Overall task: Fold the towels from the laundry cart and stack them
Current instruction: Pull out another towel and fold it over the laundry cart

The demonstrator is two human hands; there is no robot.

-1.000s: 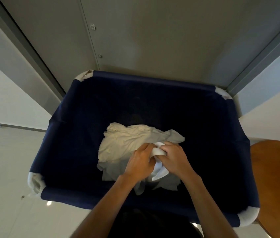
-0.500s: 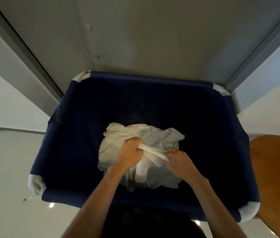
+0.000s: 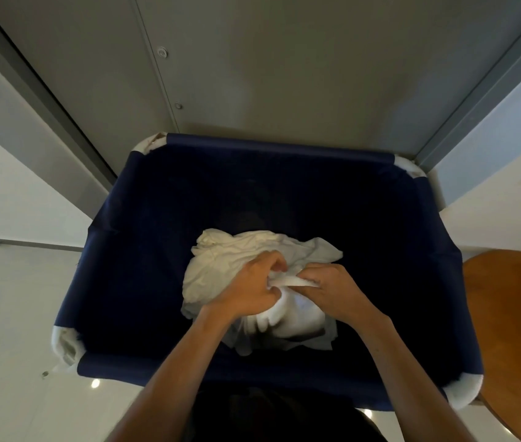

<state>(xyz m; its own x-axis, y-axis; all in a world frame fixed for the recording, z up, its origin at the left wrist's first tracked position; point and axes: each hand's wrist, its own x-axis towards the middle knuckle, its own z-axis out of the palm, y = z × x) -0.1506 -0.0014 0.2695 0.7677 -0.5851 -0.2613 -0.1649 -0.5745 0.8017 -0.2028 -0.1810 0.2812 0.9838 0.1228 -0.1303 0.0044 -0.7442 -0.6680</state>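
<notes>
A dark blue fabric laundry cart (image 3: 284,146) fills the middle of the head view. A crumpled heap of white towels (image 3: 220,266) lies in its bottom, toward the near side. Both my hands are down inside the cart on that heap. My left hand (image 3: 249,291) grips a bunched edge of a white towel (image 3: 294,317). My right hand (image 3: 332,288) pinches the same towel's hem right beside it, the two hands almost touching. The towel's lower part hangs below my hands.
A round wooden table (image 3: 514,330) stands at the right, close against the cart's right rim. A grey metal door or panel (image 3: 252,59) rises behind the cart. Pale glossy floor (image 3: 13,314) lies to the left.
My hands, spread apart along the towel's hem half a second ago, have come back close together on the bunched cloth. The heap has barely shifted.
</notes>
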